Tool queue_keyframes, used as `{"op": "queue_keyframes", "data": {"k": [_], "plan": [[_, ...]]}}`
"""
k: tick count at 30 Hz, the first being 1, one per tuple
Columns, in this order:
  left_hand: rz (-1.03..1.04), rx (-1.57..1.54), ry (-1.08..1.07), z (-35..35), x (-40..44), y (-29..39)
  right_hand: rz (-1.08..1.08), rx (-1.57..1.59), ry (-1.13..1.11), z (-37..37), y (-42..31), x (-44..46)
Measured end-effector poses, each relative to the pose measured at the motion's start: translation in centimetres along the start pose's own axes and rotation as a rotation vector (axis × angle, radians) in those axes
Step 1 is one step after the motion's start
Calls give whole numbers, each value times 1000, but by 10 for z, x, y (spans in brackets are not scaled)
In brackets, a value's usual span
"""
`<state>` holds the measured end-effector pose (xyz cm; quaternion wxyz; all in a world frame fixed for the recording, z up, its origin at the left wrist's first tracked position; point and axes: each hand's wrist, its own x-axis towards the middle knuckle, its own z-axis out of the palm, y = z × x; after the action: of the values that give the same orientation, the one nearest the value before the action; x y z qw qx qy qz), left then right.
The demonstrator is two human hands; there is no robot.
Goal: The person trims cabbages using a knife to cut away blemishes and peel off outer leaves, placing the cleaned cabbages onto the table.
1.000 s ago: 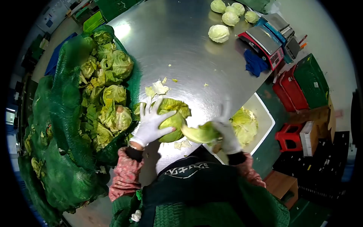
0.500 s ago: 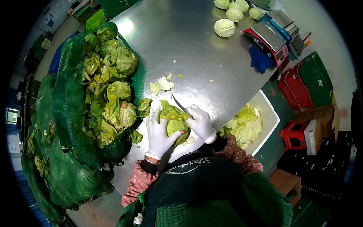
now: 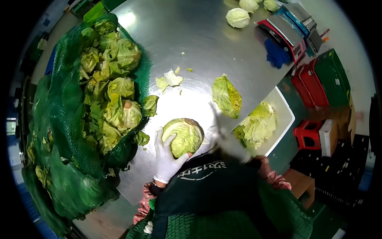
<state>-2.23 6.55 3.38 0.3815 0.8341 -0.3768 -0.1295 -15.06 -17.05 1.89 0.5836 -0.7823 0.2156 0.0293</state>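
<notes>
A trimmed pale-green cabbage (image 3: 183, 137) rests on the steel table before me, its browned patch facing away. My left hand (image 3: 167, 157), in a white glove, is wrapped round its left and near side. To the right of the cabbage, my gloved right hand (image 3: 230, 145) is smeared by motion. Its fingers cannot be made out, and no clear knife shows now, only a faint pale streak above the hand. Beyond it, a loose yellow-green outer leaf (image 3: 227, 96) appears over the table; whether it touches the surface is unclear.
A green mesh sack (image 3: 65, 103) full of cabbages lies open at left. A white bin (image 3: 280, 119) at right holds leaves. Leaf scraps (image 3: 169, 79) lie mid-table. Farther off are trimmed cabbages (image 3: 237, 18), scales (image 3: 282, 34), a blue cloth (image 3: 275, 53) and a red stool (image 3: 307, 135).
The outer leaf has come off the cabbage and is now farther right. My right hand has moved right and nearer my body, away from the cabbage; the knife seen in it earlier is indistinct.
</notes>
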Motion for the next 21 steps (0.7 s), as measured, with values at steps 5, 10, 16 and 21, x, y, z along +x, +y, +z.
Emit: {"op": "queue_keyframes", "data": {"k": [5, 10, 16, 21], "plan": [[-43, 27, 196, 14, 5, 0, -326, -319, 272, 38, -6, -18], [10, 5, 231, 17, 17, 1, -247, -701, 46, 26, -27, 8], [14, 2, 252, 17, 22, -3, -232, -763, -111, 20, -41, 24], [5, -12, 316, 22, 28, -2, -201, -854, -89, 24, -47, 36]]}}
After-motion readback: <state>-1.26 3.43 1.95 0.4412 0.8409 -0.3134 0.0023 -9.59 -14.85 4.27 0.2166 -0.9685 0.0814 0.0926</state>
